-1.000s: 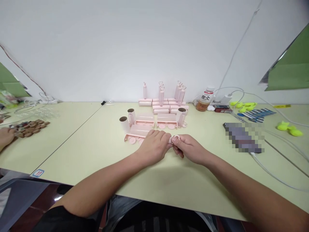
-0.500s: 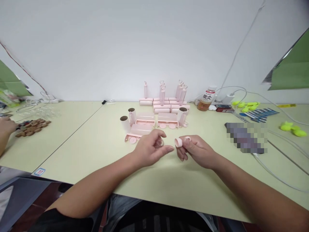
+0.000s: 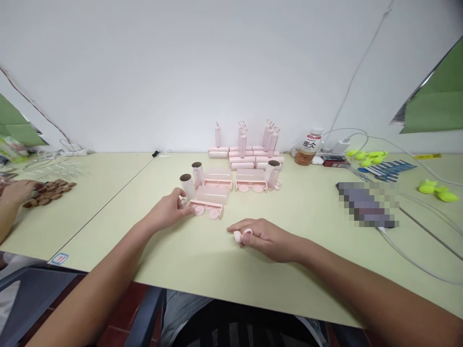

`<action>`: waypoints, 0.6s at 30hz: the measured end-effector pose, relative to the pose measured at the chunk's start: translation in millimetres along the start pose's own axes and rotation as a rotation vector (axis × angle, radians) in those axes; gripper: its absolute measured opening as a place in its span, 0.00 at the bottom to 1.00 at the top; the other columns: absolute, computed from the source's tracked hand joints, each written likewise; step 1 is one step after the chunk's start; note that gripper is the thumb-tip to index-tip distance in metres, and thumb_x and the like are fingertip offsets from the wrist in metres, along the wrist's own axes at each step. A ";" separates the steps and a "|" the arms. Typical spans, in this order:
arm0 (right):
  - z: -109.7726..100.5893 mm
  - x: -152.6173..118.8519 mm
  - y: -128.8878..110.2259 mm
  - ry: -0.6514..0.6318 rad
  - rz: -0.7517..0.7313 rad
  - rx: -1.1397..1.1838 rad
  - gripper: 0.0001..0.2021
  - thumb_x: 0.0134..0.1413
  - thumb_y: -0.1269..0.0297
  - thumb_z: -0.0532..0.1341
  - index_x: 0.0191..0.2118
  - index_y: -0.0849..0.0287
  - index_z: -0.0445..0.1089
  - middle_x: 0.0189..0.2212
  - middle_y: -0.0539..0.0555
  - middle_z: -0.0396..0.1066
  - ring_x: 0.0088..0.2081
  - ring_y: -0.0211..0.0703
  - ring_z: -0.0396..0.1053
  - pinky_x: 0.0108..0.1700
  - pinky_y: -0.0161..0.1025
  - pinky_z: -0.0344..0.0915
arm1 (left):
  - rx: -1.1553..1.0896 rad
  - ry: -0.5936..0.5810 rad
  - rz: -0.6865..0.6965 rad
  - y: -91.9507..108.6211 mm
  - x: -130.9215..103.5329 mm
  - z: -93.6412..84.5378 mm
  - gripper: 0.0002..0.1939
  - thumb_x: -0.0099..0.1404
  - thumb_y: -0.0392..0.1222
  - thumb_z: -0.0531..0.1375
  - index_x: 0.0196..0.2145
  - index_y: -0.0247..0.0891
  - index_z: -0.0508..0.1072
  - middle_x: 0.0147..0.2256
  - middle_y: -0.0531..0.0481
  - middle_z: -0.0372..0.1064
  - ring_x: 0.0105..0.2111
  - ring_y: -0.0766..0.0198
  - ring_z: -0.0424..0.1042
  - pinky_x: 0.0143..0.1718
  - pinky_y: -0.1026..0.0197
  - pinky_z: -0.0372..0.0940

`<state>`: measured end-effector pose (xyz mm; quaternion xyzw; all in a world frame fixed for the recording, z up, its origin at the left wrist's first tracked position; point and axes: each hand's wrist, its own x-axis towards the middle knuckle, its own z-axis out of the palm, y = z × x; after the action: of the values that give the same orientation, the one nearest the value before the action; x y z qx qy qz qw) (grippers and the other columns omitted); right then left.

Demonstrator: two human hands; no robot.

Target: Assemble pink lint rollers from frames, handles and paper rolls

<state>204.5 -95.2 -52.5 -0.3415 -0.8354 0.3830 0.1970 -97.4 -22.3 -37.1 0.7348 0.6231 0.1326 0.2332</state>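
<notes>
In the head view, the left hand [image 3: 164, 212] is at the near-left end of the pink frame [image 3: 221, 212], its fingers curved around a small clear piece [image 3: 183, 203]. Thumb and forefinger stand apart; whether they grip the piece or merely surround it, one cannot tell. The thumb is at the frame's edge, and contact there is uncertain. The white tube [image 3: 187, 186] rises just beyond the fingers, so a small, low finger movement seems wiser than a sweep, which could tip it.

The right hand [image 3: 267, 237] is nearer and to the right, above the table [image 3: 202, 260]. Its thumb and fingers pinch the pink cap [image 3: 238, 236] by its looped end, the forefinger stretched out to the left. That light pinch leaves the cap's round end exposed; it looks easy to twist, so steady thumb pressure should help. The clear cover [image 3: 212, 195] lies just beyond the frame, best left unbumped.
</notes>
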 end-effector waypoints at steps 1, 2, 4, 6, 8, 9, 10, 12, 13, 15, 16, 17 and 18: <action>1.5 1.4 -0.1 -0.018 -0.008 -0.035 0.23 0.68 0.50 0.47 0.36 0.58 0.74 0.57 0.58 0.70 0.57 0.49 0.66 0.57 0.46 0.62 | -0.025 -0.013 0.004 0.4 1.1 2.5 0.31 0.55 0.66 0.60 0.47 0.42 0.61 0.30 0.52 0.69 0.30 0.57 0.70 0.27 0.61 0.57; 2.8 2.7 0.1 -0.033 -0.015 -0.068 0.23 0.68 0.51 0.47 0.36 0.58 0.74 0.58 0.58 0.69 0.59 0.48 0.64 0.59 0.46 0.60 | -0.046 -0.025 0.010 1.7 1.9 4.7 0.31 0.55 0.65 0.60 0.48 0.42 0.60 0.30 0.52 0.69 0.30 0.57 0.70 0.27 0.61 0.58; 4.7 5.1 1.9 -0.050 -0.019 -0.120 0.22 0.68 0.52 0.47 0.38 0.58 0.75 0.60 0.59 0.66 0.62 0.47 0.61 0.62 0.46 0.57 | -0.076 -0.040 0.021 5.6 2.5 8.5 0.30 0.56 0.64 0.59 0.49 0.43 0.60 0.31 0.53 0.69 0.30 0.57 0.70 0.29 0.61 0.59; 6.2 7.0 5.6 -0.051 -0.021 -0.158 0.22 0.69 0.53 0.48 0.40 0.59 0.75 0.61 0.59 0.65 0.63 0.47 0.59 0.63 0.47 0.56 | -0.095 -0.041 0.024 9.5 2.5 12.4 0.29 0.58 0.63 0.58 0.50 0.43 0.59 0.31 0.53 0.69 0.31 0.57 0.71 0.30 0.60 0.60; 7.0 8.2 10.3 -0.038 -0.028 -0.185 0.21 0.69 0.53 0.47 0.42 0.59 0.74 0.61 0.59 0.65 0.63 0.48 0.59 0.63 0.48 0.56 | -0.103 -0.036 0.025 12.5 2.0 16.6 0.29 0.59 0.62 0.58 0.50 0.42 0.59 0.31 0.53 0.69 0.31 0.57 0.71 0.30 0.60 0.60; 7.1 8.7 12.5 -0.028 -0.032 -0.194 0.21 0.69 0.54 0.47 0.43 0.59 0.74 0.61 0.60 0.65 0.63 0.48 0.59 0.63 0.48 0.56 | -0.106 -0.034 0.029 13.7 1.7 18.5 0.28 0.59 0.61 0.58 0.50 0.42 0.59 0.31 0.53 0.69 0.31 0.57 0.70 0.30 0.60 0.60; 7.1 9.1 14.6 -0.019 -0.035 -0.197 0.21 0.69 0.54 0.47 0.44 0.59 0.74 0.60 0.60 0.65 0.62 0.49 0.60 0.63 0.49 0.56 | -0.111 -0.029 0.033 14.7 1.3 19.7 0.27 0.59 0.59 0.58 0.50 0.42 0.58 0.31 0.53 0.69 0.31 0.58 0.70 0.30 0.60 0.60; 6.6 9.8 17.5 -0.008 -0.050 -0.193 0.20 0.69 0.54 0.47 0.43 0.60 0.73 0.59 0.61 0.67 0.60 0.50 0.61 0.62 0.49 0.57 | -0.125 0.007 0.039 16.1 0.1 19.3 0.21 0.60 0.54 0.57 0.46 0.42 0.59 0.33 0.52 0.68 0.31 0.59 0.69 0.30 0.61 0.60; 6.3 10.2 18.4 -0.004 -0.065 -0.187 0.20 0.69 0.54 0.47 0.41 0.60 0.72 0.57 0.62 0.68 0.58 0.50 0.63 0.60 0.49 0.58 | -0.133 0.033 0.043 16.6 -0.7 17.2 0.17 0.60 0.51 0.57 0.43 0.41 0.59 0.34 0.52 0.68 0.31 0.60 0.68 0.30 0.61 0.59; 5.8 11.0 19.1 0.000 -0.105 -0.173 0.20 0.70 0.54 0.46 0.37 0.59 0.70 0.50 0.61 0.71 0.52 0.49 0.66 0.56 0.48 0.61 | -0.141 0.080 0.039 16.5 -3.0 9.0 0.10 0.59 0.43 0.54 0.37 0.41 0.59 0.33 0.52 0.66 0.30 0.63 0.65 0.28 0.62 0.58; 5.6 11.5 19.0 0.001 -0.126 -0.167 0.20 0.70 0.55 0.45 0.34 0.59 0.68 0.44 0.59 0.72 0.47 0.47 0.67 0.53 0.47 0.62 | -0.135 0.084 0.029 15.9 -4.3 3.3 0.08 0.58 0.40 0.54 0.36 0.41 0.59 0.32 0.53 0.64 0.28 0.64 0.64 0.27 0.62 0.57; 5.5 11.9 18.9 0.000 -0.145 -0.163 0.20 0.70 0.55 0.44 0.32 0.58 0.65 0.39 0.57 0.71 0.43 0.45 0.67 0.50 0.45 0.63 | -0.120 0.073 0.017 14.7 -5.5 -2.9 0.08 0.56 0.38 0.53 0.36 0.41 0.59 0.30 0.54 0.63 0.27 0.64 0.63 0.26 0.63 0.56; 5.3 12.3 18.7 0.000 -0.159 -0.160 0.20 0.70 0.55 0.44 0.30 0.57 0.63 0.35 0.55 0.68 0.39 0.43 0.65 0.48 0.44 0.63 | -0.097 0.053 0.005 12.9 -6.5 -9.3 0.09 0.55 0.38 0.54 0.36 0.41 0.61 0.29 0.54 0.62 0.26 0.64 0.62 0.25 0.63 0.56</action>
<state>200.7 -80.1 -69.5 -0.2887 -0.8878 0.2981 0.1990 -92.2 -28.4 -22.0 0.7203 0.6200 0.1829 0.2515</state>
